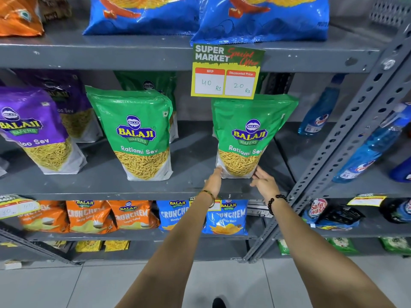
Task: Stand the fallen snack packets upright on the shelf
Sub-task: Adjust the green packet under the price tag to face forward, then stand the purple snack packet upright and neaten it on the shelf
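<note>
Standing upright near the front edge of the grey metal shelf [95,185], toward its right end, is a green Balaji Ratlami Sev packet [249,134], directly under the yellow price tag [225,72]. Left hand [214,178] has fingertips touching the packet's lower left corner, fingers extended, not wrapped. Right hand [264,182] sits at the lower right corner, fingers spread loose, just touching or barely off, cannot tell; nothing clasped. A second Ratlami Sev packet [138,134] stands upright mid-shelf, a purple Aloo Sev packet [37,132] toward the left end.
</note>
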{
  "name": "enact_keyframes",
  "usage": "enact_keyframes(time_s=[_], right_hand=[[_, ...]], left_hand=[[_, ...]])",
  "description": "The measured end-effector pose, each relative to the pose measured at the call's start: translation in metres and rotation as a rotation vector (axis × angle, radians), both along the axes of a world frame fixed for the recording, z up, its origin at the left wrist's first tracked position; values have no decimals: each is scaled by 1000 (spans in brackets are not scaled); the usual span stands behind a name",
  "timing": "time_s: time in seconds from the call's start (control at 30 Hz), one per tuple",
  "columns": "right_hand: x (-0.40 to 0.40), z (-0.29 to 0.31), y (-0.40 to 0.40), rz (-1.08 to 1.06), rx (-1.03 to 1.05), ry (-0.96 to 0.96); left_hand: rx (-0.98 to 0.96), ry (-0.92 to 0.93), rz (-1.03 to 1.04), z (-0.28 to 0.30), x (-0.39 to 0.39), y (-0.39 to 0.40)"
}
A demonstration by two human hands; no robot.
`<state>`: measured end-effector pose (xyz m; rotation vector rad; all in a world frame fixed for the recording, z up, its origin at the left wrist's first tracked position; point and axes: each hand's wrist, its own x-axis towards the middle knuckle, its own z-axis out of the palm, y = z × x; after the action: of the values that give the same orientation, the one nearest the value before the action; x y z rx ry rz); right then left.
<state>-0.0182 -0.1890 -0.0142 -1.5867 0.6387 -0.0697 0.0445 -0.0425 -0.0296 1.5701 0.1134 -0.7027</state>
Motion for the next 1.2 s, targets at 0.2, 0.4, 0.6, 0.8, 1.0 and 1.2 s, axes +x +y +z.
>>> enact_keyframes(time_s=[0.2, 0.4, 0.6, 0.8, 1.0, 1.2], right_hand=[[0, -2, 4, -37, -1, -41], [1, -6, 25, -335, -134, 2], [0, -7, 100, -585, -417, 2], [6, -17, 234, -654, -421, -34], [32, -9, 380, -413, -417, -86], [92, 1, 477, -117, -200, -151]], left_hand=[[21, -39, -61, -1, 0, 5], [50, -197, -1, 15, -9, 26], [120, -402, -59, 13, -27, 121], [142, -420, -51, 1, -21, 265], [214, -434, 194, 21, 17, 398], [113, -358, 359, 24, 78, 478]])
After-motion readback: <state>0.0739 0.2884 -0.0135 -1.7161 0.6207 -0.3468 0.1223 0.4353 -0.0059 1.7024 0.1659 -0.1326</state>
